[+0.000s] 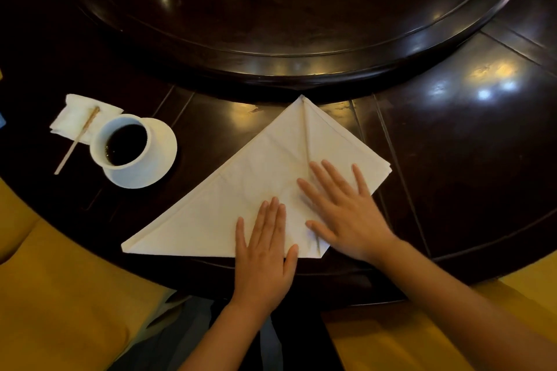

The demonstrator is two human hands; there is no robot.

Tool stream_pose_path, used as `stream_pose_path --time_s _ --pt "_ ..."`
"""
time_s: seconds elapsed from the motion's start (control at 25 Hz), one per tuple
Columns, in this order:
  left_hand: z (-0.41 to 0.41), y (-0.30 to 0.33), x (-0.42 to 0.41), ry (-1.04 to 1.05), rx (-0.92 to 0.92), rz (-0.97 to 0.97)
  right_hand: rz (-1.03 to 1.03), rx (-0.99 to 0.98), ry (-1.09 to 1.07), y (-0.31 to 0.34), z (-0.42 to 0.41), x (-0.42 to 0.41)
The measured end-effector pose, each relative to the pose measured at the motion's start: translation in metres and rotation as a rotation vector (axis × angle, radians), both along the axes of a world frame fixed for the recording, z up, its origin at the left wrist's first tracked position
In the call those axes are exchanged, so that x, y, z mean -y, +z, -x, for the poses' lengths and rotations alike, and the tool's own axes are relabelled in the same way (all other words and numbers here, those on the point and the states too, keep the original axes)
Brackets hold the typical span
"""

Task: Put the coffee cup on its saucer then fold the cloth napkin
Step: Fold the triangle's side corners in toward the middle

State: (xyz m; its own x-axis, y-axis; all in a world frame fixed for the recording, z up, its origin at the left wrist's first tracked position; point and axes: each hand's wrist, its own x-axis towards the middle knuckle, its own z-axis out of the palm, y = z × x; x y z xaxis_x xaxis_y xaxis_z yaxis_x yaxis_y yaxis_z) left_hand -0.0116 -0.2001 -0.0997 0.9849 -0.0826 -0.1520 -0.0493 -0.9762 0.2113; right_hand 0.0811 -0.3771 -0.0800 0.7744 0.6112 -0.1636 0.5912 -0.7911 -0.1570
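Observation:
A white coffee cup (120, 143) full of dark coffee stands on its white saucer (162, 144) at the left of the dark table. The cream cloth napkin (241, 187) lies in front of me, folded into a triangle, with its right corner folded up to the top point. My left hand (265, 247) lies flat on the napkin's near edge, fingers together. My right hand (343, 208) presses flat on the folded right flap, fingers spread. Neither hand grips anything.
A wooden stir stick (75, 141) rests on a small white paper napkin (75, 116) left of the cup. A large raised dark turntable (301, 9) fills the table's middle beyond the napkin. Yellow seat cushions (60, 295) flank me below the table edge.

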Motion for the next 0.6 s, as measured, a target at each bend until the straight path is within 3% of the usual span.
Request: stream_pose_path --time_s 0.24,0.44,0.6 --pt "0.019 0.001 -0.075 0.278 -0.057 -0.102 0.000 -0.038 0.029 -0.014 0.036 -0.042" --pt "0.029 0.010 -0.128 0.550 -0.041 -0.068 -0.001 -0.056 0.027 -0.011 0.036 -0.042" --pt "0.027 0.027 -0.156 0.617 0.043 -0.013 -0.003 -0.060 0.014 -0.010 0.037 -0.043"
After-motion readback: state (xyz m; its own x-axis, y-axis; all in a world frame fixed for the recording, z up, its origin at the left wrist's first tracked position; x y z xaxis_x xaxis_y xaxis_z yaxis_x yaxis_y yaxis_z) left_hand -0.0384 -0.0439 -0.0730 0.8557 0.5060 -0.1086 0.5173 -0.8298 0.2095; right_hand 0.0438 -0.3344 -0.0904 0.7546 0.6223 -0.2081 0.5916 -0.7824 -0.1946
